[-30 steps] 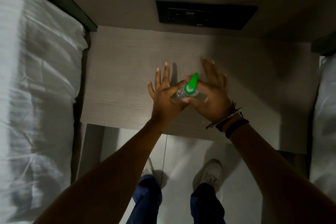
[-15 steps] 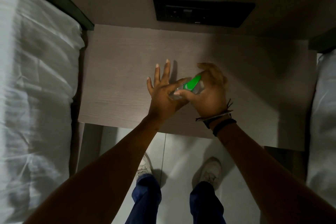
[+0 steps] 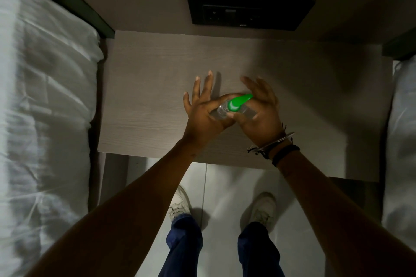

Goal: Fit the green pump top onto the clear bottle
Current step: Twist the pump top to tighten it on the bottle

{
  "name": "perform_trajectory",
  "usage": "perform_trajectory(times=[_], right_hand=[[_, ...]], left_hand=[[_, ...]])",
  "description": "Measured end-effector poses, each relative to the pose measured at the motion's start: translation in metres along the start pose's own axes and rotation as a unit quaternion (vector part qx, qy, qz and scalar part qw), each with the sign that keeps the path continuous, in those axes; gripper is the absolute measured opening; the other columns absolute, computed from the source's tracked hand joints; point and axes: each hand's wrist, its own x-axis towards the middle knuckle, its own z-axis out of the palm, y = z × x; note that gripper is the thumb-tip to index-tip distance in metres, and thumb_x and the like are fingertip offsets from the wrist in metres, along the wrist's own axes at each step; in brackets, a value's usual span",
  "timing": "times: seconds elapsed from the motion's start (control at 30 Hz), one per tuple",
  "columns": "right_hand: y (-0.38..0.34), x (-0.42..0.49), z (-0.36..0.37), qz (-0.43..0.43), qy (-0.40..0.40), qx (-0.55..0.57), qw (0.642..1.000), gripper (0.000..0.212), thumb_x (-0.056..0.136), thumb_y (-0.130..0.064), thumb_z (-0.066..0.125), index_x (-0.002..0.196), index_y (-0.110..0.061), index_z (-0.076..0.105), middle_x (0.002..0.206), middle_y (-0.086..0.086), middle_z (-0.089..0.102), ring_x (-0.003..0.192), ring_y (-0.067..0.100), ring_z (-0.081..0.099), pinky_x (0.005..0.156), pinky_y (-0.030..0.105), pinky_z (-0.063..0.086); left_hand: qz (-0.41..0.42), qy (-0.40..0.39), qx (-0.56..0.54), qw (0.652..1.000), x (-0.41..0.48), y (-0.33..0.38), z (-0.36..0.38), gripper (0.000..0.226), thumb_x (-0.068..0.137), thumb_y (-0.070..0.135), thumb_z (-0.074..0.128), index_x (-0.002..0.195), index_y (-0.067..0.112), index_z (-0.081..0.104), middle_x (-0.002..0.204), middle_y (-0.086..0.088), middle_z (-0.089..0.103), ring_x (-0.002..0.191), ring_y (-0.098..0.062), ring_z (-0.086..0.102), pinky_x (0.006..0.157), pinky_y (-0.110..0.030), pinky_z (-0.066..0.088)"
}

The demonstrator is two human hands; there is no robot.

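Note:
A small clear bottle (image 3: 221,110) stands over the middle of the wooden bedside table (image 3: 146,96), seen from above. The green pump top (image 3: 238,102) sits on its neck, spout pointing right. My left hand (image 3: 203,114) pinches the bottle with thumb and forefinger, the other fingers spread and pointing away. My right hand (image 3: 258,112) wraps the pump top from the right, thumb against its near side. Most of the bottle's body is hidden between the two hands.
White bedding (image 3: 42,119) fills the left side and another bed's edge (image 3: 403,130) lies at the right. A black wall socket panel (image 3: 247,12) sits beyond the table. Below the table's near edge are my legs and white shoes (image 3: 180,207) on a pale floor.
The green spout has swung from pointing away to pointing right, with my right hand turning around it. My left hand has kept its hold on the bottle.

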Motion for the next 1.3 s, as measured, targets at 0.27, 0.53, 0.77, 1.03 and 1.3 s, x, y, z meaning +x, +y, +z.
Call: perform_trajectory(times=[0.27, 0.53, 0.77, 1.03, 1.3], right_hand=[[-0.002, 0.003, 0.006, 0.035, -0.018, -0.013, 0.999, 0.072, 0.063, -0.051, 0.075, 0.126, -0.024, 0.054, 0.150, 0.008, 0.037, 0.140, 0.033, 0.026, 0.112, 0.056, 0.024], [-0.004, 0.002, 0.011, 0.045, 0.011, -0.064, 0.997, 0.069, 0.058, -0.048, 0.082, 0.116, -0.019, 0.059, 0.147, 0.015, 0.040, 0.137, 0.035, 0.032, 0.110, 0.053, 0.026], [-0.008, -0.003, 0.009, 0.018, 0.045, -0.083, 0.995, 0.030, 0.066, -0.033, 0.079, 0.090, -0.016, 0.072, 0.127, 0.003, 0.061, 0.133, 0.030, 0.039, 0.102, 0.052, 0.029], [-0.017, -0.007, 0.019, 0.082, 0.039, -0.074, 0.993, 0.074, 0.064, -0.055, 0.074, 0.126, -0.021, 0.053, 0.150, 0.013, 0.036, 0.139, 0.034, 0.028, 0.108, 0.052, 0.024], [-0.008, -0.005, 0.012, 0.012, 0.069, -0.049, 0.996, 0.032, 0.066, -0.018, 0.078, 0.097, -0.020, 0.070, 0.126, 0.002, 0.064, 0.134, 0.034, 0.039, 0.098, 0.061, 0.032]], left_hand=[[0.013, -0.005, 0.023, 1.000, 0.001, -0.002, -0.003, 0.054, 0.076, 0.063, 0.062, 0.119, 0.031, 0.066, 0.159, -0.015, 0.023, 0.147, -0.040, 0.005, 0.111, -0.067, -0.001], [0.003, -0.008, 0.010, 1.000, 0.001, 0.001, -0.005, 0.053, 0.073, 0.062, 0.060, 0.114, 0.029, 0.069, 0.159, -0.016, 0.025, 0.147, -0.040, 0.006, 0.112, -0.068, -0.001], [0.013, -0.037, 0.023, 0.999, 0.007, 0.001, -0.007, 0.055, 0.074, 0.068, 0.063, 0.108, 0.026, 0.071, 0.160, -0.013, 0.022, 0.148, -0.038, 0.004, 0.112, -0.063, -0.003], [-0.004, -0.032, 0.005, 0.999, 0.006, -0.001, -0.008, 0.030, 0.075, 0.038, 0.079, 0.094, 0.016, 0.074, 0.159, -0.014, 0.023, 0.148, -0.039, 0.005, 0.113, -0.063, -0.003], [0.011, -0.057, -0.018, 0.998, 0.012, 0.002, -0.014, 0.046, 0.066, 0.047, 0.083, 0.100, 0.017, 0.074, 0.159, -0.014, 0.023, 0.148, -0.038, 0.004, 0.113, -0.064, -0.002]])
